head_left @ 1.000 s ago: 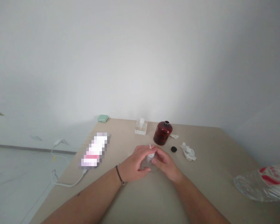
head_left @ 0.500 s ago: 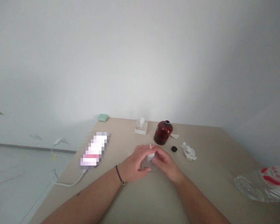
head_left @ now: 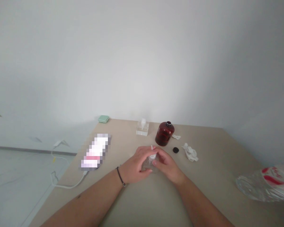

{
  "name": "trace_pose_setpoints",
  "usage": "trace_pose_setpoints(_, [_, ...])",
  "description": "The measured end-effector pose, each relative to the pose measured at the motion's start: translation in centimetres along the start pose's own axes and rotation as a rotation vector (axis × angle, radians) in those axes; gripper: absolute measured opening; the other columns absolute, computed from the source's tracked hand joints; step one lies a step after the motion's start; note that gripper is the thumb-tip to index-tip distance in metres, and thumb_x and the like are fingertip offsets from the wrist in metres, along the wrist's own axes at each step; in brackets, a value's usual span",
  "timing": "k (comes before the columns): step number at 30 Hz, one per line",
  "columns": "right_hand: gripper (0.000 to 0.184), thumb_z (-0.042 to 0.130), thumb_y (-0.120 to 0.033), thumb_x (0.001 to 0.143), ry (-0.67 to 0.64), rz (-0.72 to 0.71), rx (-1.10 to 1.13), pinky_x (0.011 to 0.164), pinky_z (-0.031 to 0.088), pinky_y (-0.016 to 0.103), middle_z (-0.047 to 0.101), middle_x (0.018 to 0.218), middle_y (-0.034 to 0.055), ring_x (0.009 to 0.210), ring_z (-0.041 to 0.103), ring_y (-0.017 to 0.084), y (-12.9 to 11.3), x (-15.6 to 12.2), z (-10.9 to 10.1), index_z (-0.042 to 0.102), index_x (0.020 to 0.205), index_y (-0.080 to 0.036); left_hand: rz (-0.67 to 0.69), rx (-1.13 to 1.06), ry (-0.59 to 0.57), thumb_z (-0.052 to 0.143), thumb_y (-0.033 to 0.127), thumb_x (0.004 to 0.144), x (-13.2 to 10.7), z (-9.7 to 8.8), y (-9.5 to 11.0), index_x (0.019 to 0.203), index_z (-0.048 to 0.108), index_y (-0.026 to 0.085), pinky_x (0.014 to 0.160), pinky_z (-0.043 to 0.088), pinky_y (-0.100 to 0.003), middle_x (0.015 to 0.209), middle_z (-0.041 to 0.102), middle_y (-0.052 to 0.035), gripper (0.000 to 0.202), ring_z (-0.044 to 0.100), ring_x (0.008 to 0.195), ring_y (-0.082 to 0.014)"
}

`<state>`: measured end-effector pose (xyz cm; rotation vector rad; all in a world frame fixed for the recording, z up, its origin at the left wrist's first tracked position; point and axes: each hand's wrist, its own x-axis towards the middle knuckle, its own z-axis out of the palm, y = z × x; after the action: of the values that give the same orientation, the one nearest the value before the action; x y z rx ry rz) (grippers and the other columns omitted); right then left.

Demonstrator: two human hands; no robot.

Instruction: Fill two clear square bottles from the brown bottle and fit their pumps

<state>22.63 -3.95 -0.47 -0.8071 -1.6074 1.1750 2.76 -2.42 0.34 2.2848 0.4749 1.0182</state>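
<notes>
Bottle [head_left: 146,165], clear with a white nozzle [head_left: 152,157], sits mid-table [head_left: 142,205], mostly hidden by fingers; the left hand [head_left: 136,165] curls round it from nine o'clock, thumb held apart, while the right hand [head_left: 169,165] cups it from three; from it, a dark red jar [head_left: 164,135] stands at one o'clock, a black cap [head_left: 175,150] lies at two

A container [head_left: 149,161] is sitting on the table [head_left: 142,201] between the left hand [head_left: 136,166] and right hand [head_left: 168,165]. Around it, a bottle [head_left: 164,135] is standing at 1 o'clock, a cap [head_left: 175,150] is lying at 2 (a tissue [head_left: 190,153] is lying at the cap's 3), a phone [head_left: 96,151] between 9 and 10.
</notes>
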Motion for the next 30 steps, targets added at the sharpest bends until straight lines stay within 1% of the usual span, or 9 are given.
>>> trace_pose_setpoints(3, [0.030, 0.067, -0.042, 0.088, 0.000, 0.002, -0.009, 0.106, 0.040, 0.044, 0.063, 0.124, 0.0064, 0.120, 0.056, 0.025, -0.06, 0.01, 0.04, 0.064, 0.114, -0.028, -0.011, -0.002, -0.001, 0.063, 0.018, 0.084, -0.05, 0.02, -0.01, 0.147, 0.031, 0.028, 0.113, 0.033, -0.053, 0.143, 0.045, -0.0139, 0.072, 0.039, 0.135, -0.0302])
trace_pose_setpoints(7, [0.027, 0.062, -0.043, 0.091, -0.021, 0.005, 0.000, 0.106, 0.040, 0.043, 0.062, 0.127, 0.0064, 0.121, 0.055, 0.025, -0.20, -0.04, -0.09, 0.064, 0.113, -0.028, -0.022, -0.008, -0.007, 0.064, 0.018, 0.083, -0.09, 0.03, -0.06, 0.147, 0.031, 0.028, 0.114, 0.032, -0.053, 0.144, 0.044, -0.0140, 0.072, 0.039, 0.135, -0.0308])
trace_pose_setpoints(12, [0.032, 0.069, -0.043, 0.086, -0.002, 0.011, 0.006, 0.103, 0.042, 0.043, 0.063, 0.121, 0.0067, 0.116, 0.057, 0.026, -0.10, 0.02, 0.01, 0.064, 0.112, -0.027, -0.008, -0.003, 0.003, 0.064, 0.018, 0.083, -0.03, 0.05, -0.05, 0.147, 0.031, 0.028, 0.114, 0.032, -0.054, 0.143, 0.045, -0.0142, 0.072, 0.040, 0.135, -0.0309])
trace_pose_setpoints(14, [0.030, 0.069, -0.042, 0.086, 0.004, 0.009, 0.002, 0.103, 0.042, 0.043, 0.063, 0.119, 0.0063, 0.115, 0.058, 0.025, -0.11, 0.05, 0.09, 0.064, 0.112, -0.026, -0.013, -0.008, 0.003, 0.064, 0.017, 0.083, -0.02, 0.05, -0.02, 0.147, 0.032, 0.028, 0.114, 0.032, -0.054, 0.143, 0.045, -0.0139, 0.072, 0.039, 0.135, -0.0304])
trace_pose_setpoints(19, [0.027, 0.065, -0.039, 0.090, -0.016, 0.016, 0.017, 0.104, 0.041, 0.042, 0.063, 0.122, 0.0057, 0.117, 0.057, 0.024, -0.34, -0.05, 0.08, 0.063, 0.114, -0.027, -0.027, -0.009, -0.004, 0.063, 0.017, 0.083, -0.06, 0.03, 0.04, 0.147, 0.032, 0.028, 0.114, 0.032, -0.054, 0.144, 0.045, -0.0141, 0.072, 0.039, 0.136, -0.0305])
trace_pose_setpoints(22, [0.026, 0.062, -0.039, 0.092, -0.030, 0.027, 0.034, 0.104, 0.041, 0.042, 0.062, 0.125, 0.0060, 0.118, 0.056, 0.024, -0.44, -0.13, -0.01, 0.063, 0.115, -0.027, -0.022, -0.008, -0.003, 0.063, 0.017, 0.083, -0.10, 0.01, 0.01, 0.148, 0.031, 0.028, 0.114, 0.032, -0.054, 0.144, 0.045, -0.0141, 0.073, 0.039, 0.135, -0.0305])
trace_pose_setpoints(25, [0.025, 0.059, -0.041, 0.093, -0.034, 0.029, 0.045, 0.104, 0.041, 0.041, 0.063, 0.124, 0.0056, 0.118, 0.056, 0.024, -0.33, -0.12, -0.07, 0.063, 0.114, -0.027, -0.015, -0.006, -0.002, 0.063, 0.018, 0.083, -0.12, 0.03, -0.05, 0.148, 0.031, 0.028, 0.114, 0.032, -0.054, 0.144, 0.044, -0.0142, 0.073, 0.039, 0.135, -0.0309])
trace_pose_setpoints(30, [0.031, 0.071, -0.042, 0.084, 0.002, 0.024, 0.051, 0.100, 0.044, 0.040, 0.064, 0.119, 0.0050, 0.113, 0.058, 0.024, 0.08, 0.04, 0.14, 0.064, 0.110, -0.027, 0.005, -0.015, 0.001, 0.063, 0.018, 0.084, -0.07, 0.10, -0.10, 0.148, 0.029, 0.029, 0.114, 0.031, -0.053, 0.144, 0.044, -0.0138, 0.073, 0.038, 0.136, -0.0299])
